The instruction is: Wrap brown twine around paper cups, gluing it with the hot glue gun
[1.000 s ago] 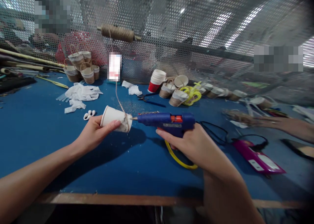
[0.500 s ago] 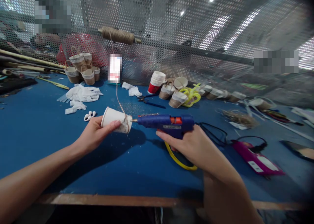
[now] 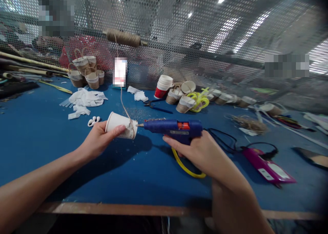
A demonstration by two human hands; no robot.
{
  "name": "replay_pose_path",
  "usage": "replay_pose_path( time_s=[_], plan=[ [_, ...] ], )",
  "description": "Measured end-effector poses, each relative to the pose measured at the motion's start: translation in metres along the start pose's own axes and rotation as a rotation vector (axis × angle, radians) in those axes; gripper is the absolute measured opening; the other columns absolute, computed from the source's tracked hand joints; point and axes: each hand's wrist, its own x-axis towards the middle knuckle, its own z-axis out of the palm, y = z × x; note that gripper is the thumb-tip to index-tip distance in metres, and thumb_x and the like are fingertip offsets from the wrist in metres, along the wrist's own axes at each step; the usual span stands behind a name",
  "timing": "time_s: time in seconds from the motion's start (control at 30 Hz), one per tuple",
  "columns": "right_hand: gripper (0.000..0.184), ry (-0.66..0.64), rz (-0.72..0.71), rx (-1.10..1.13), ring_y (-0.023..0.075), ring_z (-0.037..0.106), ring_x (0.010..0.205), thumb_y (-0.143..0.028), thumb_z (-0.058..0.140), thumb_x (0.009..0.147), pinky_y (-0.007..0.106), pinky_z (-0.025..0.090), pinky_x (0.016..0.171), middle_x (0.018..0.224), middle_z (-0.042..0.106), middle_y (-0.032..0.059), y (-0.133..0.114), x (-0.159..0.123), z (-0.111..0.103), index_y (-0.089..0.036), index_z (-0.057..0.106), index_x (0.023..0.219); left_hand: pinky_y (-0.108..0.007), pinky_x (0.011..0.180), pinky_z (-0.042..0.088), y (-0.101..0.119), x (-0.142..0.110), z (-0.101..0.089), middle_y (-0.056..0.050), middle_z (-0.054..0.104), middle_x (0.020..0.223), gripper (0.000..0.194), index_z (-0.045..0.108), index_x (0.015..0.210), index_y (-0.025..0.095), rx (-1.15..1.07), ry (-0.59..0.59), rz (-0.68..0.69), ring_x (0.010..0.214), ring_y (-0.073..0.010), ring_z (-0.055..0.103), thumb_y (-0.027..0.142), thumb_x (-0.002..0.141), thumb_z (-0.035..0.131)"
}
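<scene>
My left hand point(image 3: 105, 138) is closed around a white paper cup point(image 3: 118, 123), which lies tilted on its side with its base toward the right. Brown twine point(image 3: 124, 107) runs down from a spool point(image 3: 123, 38) to the cup and wraps round it near the base. In my right hand point(image 3: 197, 148) is a blue hot glue gun point(image 3: 166, 127), its metal nozzle at the cup's base edge beside the twine. Whether the nozzle touches the cup, I cannot tell. My index finger is at the gun's trigger.
Twine-wrapped cups with handles point(image 3: 91, 79) stand at the back left, near white gloves point(image 3: 87, 96). Behind the gun are pliers point(image 3: 160, 107), stacked paper cups point(image 3: 164, 85) and yellow scissors point(image 3: 201, 102). A yellow ring point(image 3: 186, 167) lies below it; a purple power strip point(image 3: 269, 167) sits right.
Almost nothing differs. The cup stays in my left hand and the glue gun's nozzle remains at its base edge; the view has shifted very slightly.
</scene>
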Motion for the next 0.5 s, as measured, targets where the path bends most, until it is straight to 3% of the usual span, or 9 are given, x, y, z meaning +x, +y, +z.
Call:
replay_pose_path(
  time_s=[0.27,0.5],
  plan=[
    [0.027,-0.136,0.114,0.069,0.0127,0.049,0.042,-0.042,0.054,0.073,0.024,0.040,0.040,0.044,0.050,-0.0021,0.0019,-0.0040,-0.0014,-0.020,0.052,0.058,-0.024,0.071,0.050,-0.0010,0.0005,-0.0006,-0.007,0.072,0.086,0.026,0.069,0.089,0.014,-0.017,0.001,0.001,0.078,-0.0166,0.063,0.033,0.074,0.060],
    [0.033,-0.085,0.198,0.078,0.0117,0.049,0.040,-0.041,0.057,0.072,0.024,0.042,0.043,0.041,0.049,-0.0025,0.0029,-0.0003,-0.0001,-0.020,0.043,0.050,-0.026,0.071,0.050,0.0016,-0.0019,0.0005,-0.007,0.072,0.084,0.024,0.069,0.085,0.014,-0.003,0.006,0.009,0.076,-0.0170,0.063,0.032,0.074,0.059]
  ],
)
